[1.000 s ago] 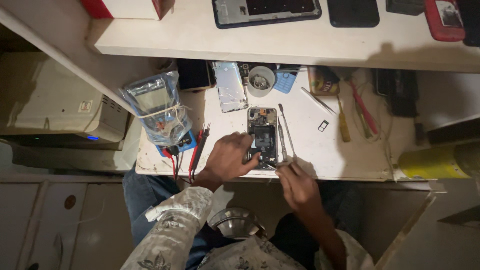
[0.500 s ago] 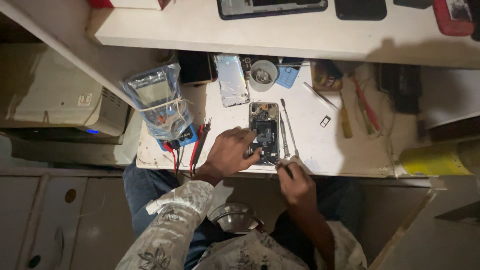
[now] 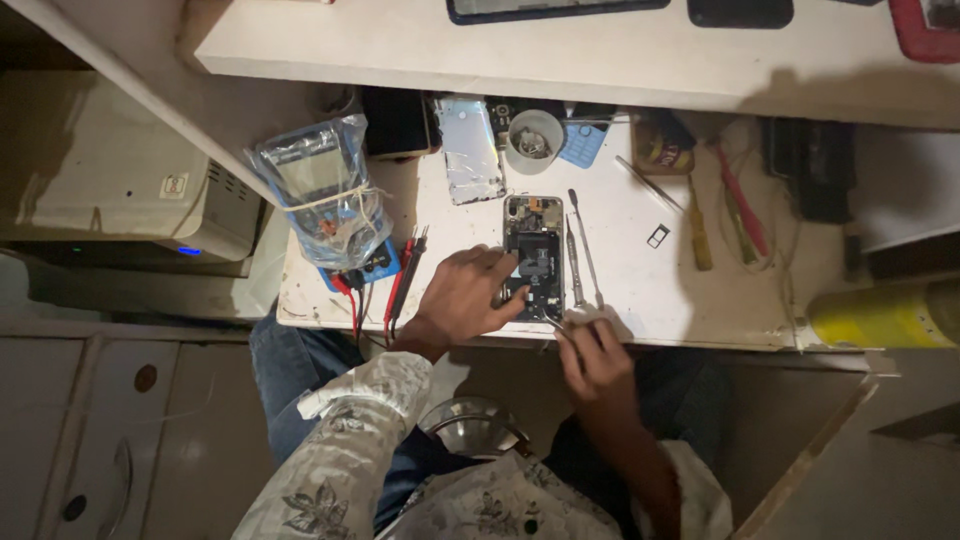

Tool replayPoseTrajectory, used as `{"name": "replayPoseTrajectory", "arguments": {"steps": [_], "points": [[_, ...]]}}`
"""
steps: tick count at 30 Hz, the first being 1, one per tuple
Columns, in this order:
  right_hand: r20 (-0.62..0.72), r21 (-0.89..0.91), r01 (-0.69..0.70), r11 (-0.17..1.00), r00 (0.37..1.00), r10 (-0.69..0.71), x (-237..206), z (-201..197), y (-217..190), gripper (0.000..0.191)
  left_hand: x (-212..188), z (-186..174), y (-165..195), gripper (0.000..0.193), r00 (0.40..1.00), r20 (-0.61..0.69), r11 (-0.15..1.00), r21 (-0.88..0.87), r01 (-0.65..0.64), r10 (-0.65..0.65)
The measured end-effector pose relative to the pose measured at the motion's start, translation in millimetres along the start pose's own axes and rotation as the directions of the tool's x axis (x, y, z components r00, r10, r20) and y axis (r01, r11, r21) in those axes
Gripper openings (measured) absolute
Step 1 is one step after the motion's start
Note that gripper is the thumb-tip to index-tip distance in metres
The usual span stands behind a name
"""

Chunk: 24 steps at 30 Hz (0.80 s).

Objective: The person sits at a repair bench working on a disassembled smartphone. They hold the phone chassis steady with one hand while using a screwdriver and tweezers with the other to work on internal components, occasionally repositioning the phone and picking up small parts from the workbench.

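Steadying opened phone point(image 3: 533, 255), left hand point(image 3: 470, 295), small cup point(image 3: 533, 140) holding tiny parts

The left hand point(image 3: 468, 293) lies flat, palm down, fingers spread forward. The right hand point(image 3: 594, 352) is curled, fingertips pinched together, wrist bent. Both forearms angle inward.

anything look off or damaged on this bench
The phone under the left hand lies with its back off and its insides bare; its silver back cover sits apart, up the white table.
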State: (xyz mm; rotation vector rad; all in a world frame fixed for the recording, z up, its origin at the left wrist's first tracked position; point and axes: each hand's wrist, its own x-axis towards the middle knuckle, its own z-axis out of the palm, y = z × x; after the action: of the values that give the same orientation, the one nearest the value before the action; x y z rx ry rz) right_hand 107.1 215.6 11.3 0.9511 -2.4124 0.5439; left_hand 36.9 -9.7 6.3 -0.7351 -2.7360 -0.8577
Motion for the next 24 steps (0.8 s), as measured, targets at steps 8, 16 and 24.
{"name": "replayPoseTrajectory", "arguments": {"steps": [8, 16, 24], "points": [[0.134, 0.359, -0.601, 0.714, 0.79, 0.598, -17.1, -3.8, -3.3, 0.011, 0.3, 0.9, -1.0, 0.038, 0.999, 0.036, 1.0, -0.009, 0.023, -0.023], [0.056, 0.249, -0.467, 0.848, 0.881, 0.469, -21.3, -9.6, 2.8, 0.008, 2.5, 3.0, 0.2, 0.043, 0.999, -0.035, 1.0, -0.014, -0.007, 0.006], [-0.178, 0.139, -0.489, 0.861, 0.843, 0.507, -4.5, -6.0, 44.8, 0.014, 2.5, 8.0, -5.8, 0.043, 1.0, -0.023, 1.0, -0.013, 0.009, -0.01]]}}
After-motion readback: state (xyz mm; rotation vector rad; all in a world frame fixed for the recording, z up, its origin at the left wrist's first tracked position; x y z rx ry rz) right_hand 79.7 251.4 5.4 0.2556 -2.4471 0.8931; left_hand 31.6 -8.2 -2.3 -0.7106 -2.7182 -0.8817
